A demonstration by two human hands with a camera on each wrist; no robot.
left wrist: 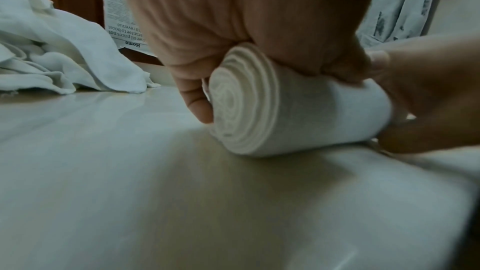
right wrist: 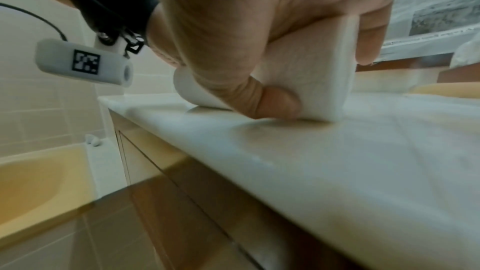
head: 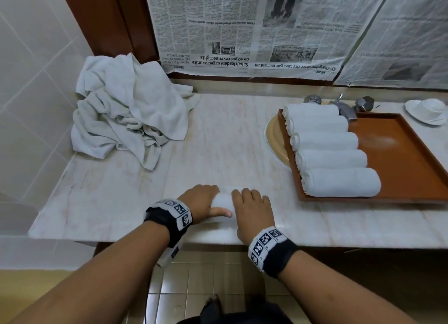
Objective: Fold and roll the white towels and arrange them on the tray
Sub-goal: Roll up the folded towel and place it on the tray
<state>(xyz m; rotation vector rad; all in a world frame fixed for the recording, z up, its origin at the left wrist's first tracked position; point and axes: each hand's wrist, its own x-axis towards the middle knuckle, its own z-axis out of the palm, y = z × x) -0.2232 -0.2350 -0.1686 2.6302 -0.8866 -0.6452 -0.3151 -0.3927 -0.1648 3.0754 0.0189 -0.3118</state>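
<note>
A tightly rolled white towel (head: 223,201) lies on the marble counter (head: 121,197) near its front edge. My left hand (head: 201,200) grips its left end, fingers curled over the top and thumb along the near side. My right hand (head: 252,207) wraps round the right end. In the left wrist view the roll's spiral end (left wrist: 241,100) shows under my curled fingers (left wrist: 197,102). In the right wrist view my thumb (right wrist: 272,102) and fingers clamp the roll (right wrist: 311,73). The brown tray (head: 400,159) at the right holds several rolled towels (head: 332,157) in a row along its left side.
A heap of unfolded white towels (head: 128,110) lies at the back left against the tiled wall. The tray rests over a yellow basin (head: 274,139), with a tap (head: 341,107) behind it and a white dish (head: 428,110) at far right. Newspaper (head: 242,28) covers the wall behind.
</note>
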